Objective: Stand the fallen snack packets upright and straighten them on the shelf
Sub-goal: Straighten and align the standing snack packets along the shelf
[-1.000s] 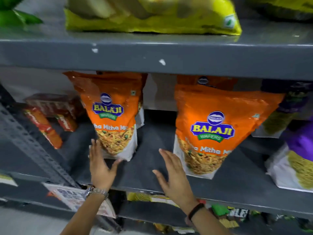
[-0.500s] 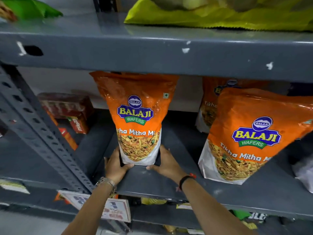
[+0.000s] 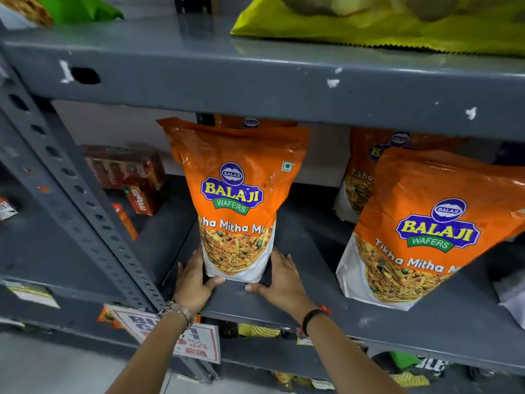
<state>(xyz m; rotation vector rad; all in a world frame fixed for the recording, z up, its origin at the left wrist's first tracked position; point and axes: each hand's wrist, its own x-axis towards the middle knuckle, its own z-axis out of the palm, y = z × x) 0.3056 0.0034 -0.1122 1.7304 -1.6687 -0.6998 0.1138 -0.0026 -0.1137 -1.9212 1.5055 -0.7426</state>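
Two hands are cupped around the base of one orange Balaji Wafers packet (image 3: 237, 200) at the centre of the frame.

The left hand (image 3: 191, 282) and right hand (image 3: 284, 281) are pressed against opposite lower corners, fingers (image 3: 279, 258) held together along the sides, thumbs under the front edge. The packet stands nearly upright on the grey shelf (image 3: 284, 305). Even inward pressure is best kept low, the base squared to the shelf edge; the leaning packet (image 3: 426, 223) at right seems to need straightening next.
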